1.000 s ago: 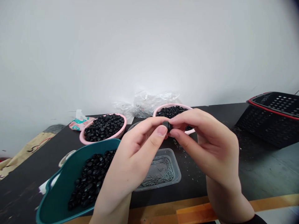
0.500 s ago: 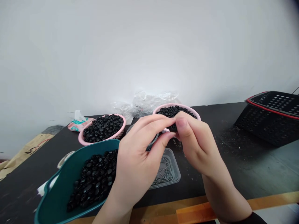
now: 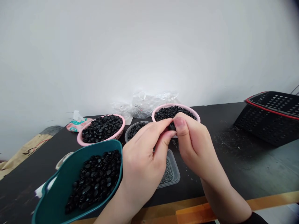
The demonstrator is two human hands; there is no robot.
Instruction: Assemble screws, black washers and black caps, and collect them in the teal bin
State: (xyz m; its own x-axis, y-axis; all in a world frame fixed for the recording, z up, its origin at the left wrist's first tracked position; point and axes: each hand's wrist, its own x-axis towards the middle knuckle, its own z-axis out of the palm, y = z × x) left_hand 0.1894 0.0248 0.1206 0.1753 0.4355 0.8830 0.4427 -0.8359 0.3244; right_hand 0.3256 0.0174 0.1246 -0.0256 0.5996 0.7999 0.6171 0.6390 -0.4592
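A small black round part point(image 3: 172, 126) shows between my fingertips, mostly hidden by them. My left hand point(image 3: 147, 155) pinches it from the left with thumb and forefinger. From the right, my right hand point(image 3: 192, 140) closes on the same part, its thumb on the near side. Below the hands sits a clear plastic tray point(image 3: 177, 174) of small metal pins or screws, partly covered by my left hand. Behind them stands a pink basket point(image 3: 197, 115) full of black ring-like pieces. A round clear tub point(image 3: 126, 137) of black parts peeks out past my left hand.
At the left a teal scoop-shaped basin point(image 3: 56, 189) holds many black caps. Behind it are a pink basket point(image 3: 80, 140) of black caps and a tissue pack point(image 3: 76, 123). Clear plastic bags point(image 3: 144, 104) lie against the wall. A black basket point(image 3: 263, 124) stands at the right.
My left hand has shifted slightly right and down, and its fingers sit closer to my right hand. The black part and the round tub now show more.
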